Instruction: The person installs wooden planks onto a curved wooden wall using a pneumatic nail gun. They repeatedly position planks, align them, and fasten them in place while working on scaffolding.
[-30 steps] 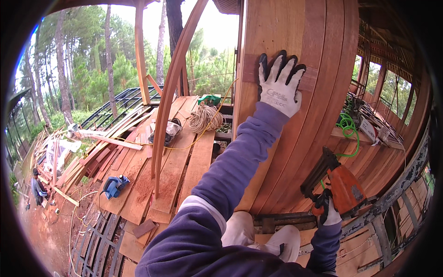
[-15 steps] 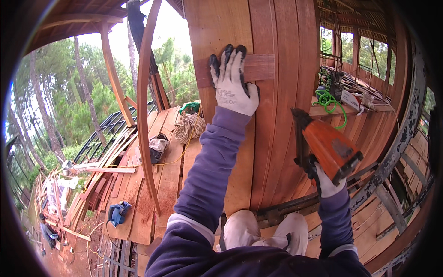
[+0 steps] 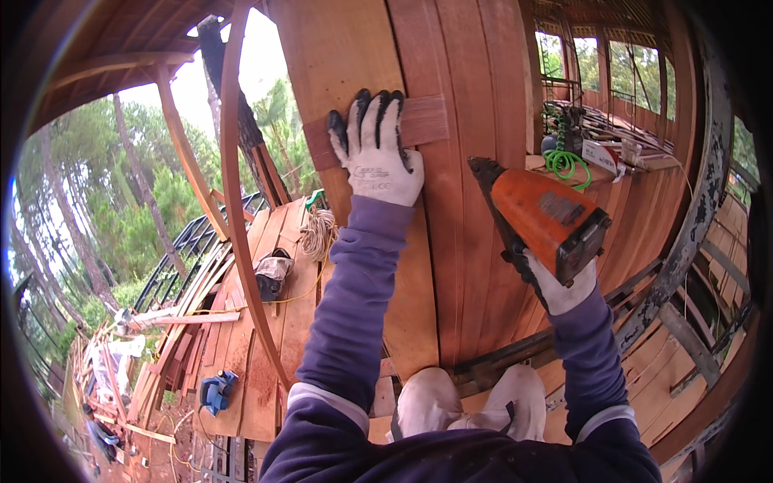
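Orange nail gun [image 3: 547,213] is gripped in the right hand [image 3: 561,283], beside the wooden strip [image 3: 427,121] that the open left hand [image 3: 376,157] presses against planks [image 3: 467,266]. Slackened pressure could let the strip slip; a misplaced shot could injure outstretched fingers.

Head-worn fisheye — looking down and ahead, near both hands [image 3: 377,165].
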A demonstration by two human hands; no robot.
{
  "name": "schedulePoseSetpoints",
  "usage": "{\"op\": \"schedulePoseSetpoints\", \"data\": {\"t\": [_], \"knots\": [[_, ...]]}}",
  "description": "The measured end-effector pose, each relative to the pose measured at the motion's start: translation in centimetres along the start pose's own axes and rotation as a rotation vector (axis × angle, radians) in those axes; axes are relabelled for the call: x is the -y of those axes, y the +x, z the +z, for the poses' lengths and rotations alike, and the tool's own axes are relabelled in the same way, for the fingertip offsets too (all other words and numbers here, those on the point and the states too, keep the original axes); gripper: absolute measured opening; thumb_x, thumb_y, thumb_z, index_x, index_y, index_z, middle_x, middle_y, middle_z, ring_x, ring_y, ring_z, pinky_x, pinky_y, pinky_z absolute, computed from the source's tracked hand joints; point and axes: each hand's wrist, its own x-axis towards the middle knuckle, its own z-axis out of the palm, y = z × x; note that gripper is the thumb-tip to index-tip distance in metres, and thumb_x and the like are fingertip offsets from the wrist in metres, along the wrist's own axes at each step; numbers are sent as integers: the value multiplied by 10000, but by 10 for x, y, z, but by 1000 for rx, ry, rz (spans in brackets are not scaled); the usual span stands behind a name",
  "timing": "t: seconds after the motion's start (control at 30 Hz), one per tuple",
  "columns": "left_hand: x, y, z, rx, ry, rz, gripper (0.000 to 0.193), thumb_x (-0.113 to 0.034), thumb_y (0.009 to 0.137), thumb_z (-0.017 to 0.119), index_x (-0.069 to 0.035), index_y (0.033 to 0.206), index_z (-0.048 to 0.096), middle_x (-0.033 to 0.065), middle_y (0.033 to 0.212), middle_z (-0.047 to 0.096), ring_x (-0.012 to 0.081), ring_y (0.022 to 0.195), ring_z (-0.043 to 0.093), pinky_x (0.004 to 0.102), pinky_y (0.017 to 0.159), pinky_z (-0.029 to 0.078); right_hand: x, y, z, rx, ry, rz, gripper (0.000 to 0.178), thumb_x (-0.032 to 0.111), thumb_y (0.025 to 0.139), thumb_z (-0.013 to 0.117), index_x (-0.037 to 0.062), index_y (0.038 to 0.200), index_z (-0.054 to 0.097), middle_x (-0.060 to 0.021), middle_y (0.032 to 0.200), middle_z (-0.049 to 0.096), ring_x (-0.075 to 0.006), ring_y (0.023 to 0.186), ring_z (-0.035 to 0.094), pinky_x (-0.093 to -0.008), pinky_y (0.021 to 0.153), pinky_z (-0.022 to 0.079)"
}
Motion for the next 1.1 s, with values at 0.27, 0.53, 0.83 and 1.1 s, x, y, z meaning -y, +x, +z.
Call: {"op": "schedulePoseSetpoints", "data": {"t": [0.27, 0.53, 0.83, 1.1], "knots": [[3, 0, 4, 23, 20, -2, 719, -125, 646, 628, -99, 1354, 506, 95, 1386, 487, 323, 1379, 363, 609, 1174, 115, -10, -23, 5, 33, 247, 250, 427, 7, 830, 716, -31, 1228, 565, -131, 1121, 655, -204, 938, 664, -314, 801, 542], [3, -2, -1, 30, -10, -42, 701, -151, 670, 624, -102, 1358, 504, 109, 1409, 461, 346, 1383, 343, 618, 1164, 110, -19, -30, 9, -46, 192, 285, 384, -17, 862, 671, -34, 1231, 568, -117, 1135, 647, -198, 995, 640, -317, 862, 515], [3, -3, 1, 0, -73, -44, 656, -118, 674, 614, -119, 1325, 533, 89, 1383, 482, 312, 1371, 364, 610, 1166, 139, -10, -14, 7, -29, 586, 555, 334, -21, 904, 618, -42, 1235, 576, -120, 1034, 671, -167, 826, 655, -287, 717, 528], [3, -4, 2, 10, -95, -77, 687, -124, 684, 602, -125, 1363, 500, 86, 1409, 474, 318, 1390, 345, 604, 1159, 143, 6, 4, 4, 38, 455, 410, 342, -43, 875, 651, -51, 1210, 579, -126, 1146, 657, -192, 1004, 655, -312, 886, 523]]}}
